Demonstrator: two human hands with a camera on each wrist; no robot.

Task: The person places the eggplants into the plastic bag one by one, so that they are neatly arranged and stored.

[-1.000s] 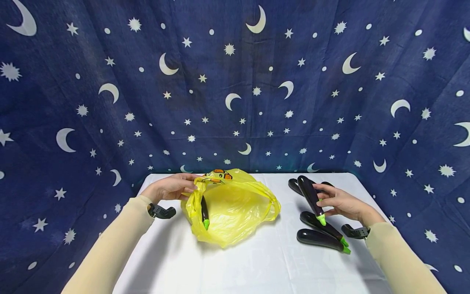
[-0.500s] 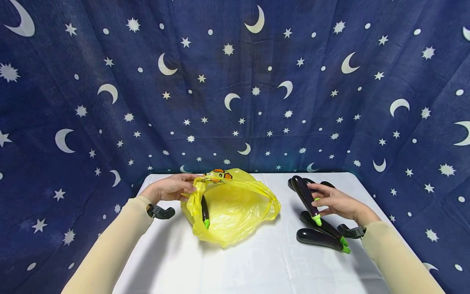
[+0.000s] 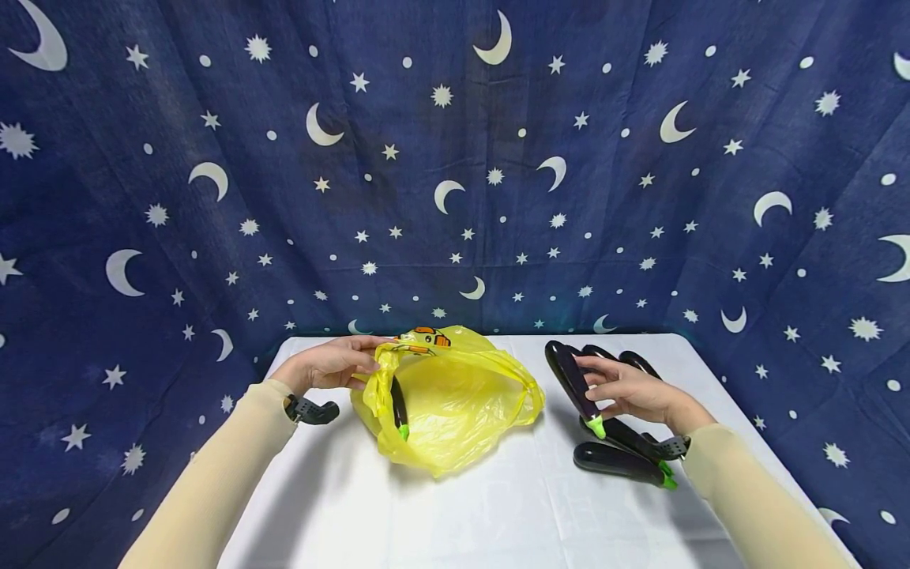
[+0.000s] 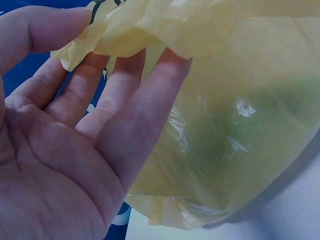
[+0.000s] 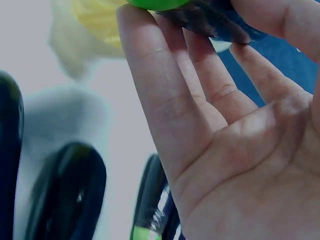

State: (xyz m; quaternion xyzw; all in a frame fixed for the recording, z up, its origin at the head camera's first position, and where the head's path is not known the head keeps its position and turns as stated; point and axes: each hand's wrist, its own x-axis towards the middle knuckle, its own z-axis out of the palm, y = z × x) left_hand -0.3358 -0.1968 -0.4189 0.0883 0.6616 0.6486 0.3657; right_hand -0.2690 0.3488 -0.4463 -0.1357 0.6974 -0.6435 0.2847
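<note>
In the head view my left hand (image 3: 334, 363) pinches the rim of a yellow plastic bag (image 3: 462, 403), whose mouth gapes toward me. One dark eggplant (image 3: 399, 405) with a green stem lies inside, by the bag's left wall. The left wrist view shows thumb and fingertips on the crumpled edge of the film. My right hand (image 3: 629, 389) holds another eggplant (image 3: 571, 381) above the table, its green cap pointing down and toward me. In the right wrist view that eggplant (image 5: 215, 20) sits between thumb and fingertips, mostly cut off by the frame's top.
Under and behind my right hand lie several more eggplants, among them a near eggplant (image 3: 618, 463) and a far eggplant (image 3: 638, 363). A white cloth (image 3: 483, 521) covers the table. A blue curtain (image 3: 455, 213) with moons and stars hangs behind it.
My right hand has moved left with its eggplant, toward the bag, uncovering more of the eggplants at the back. The left hand and the bag have hardly moved.
</note>
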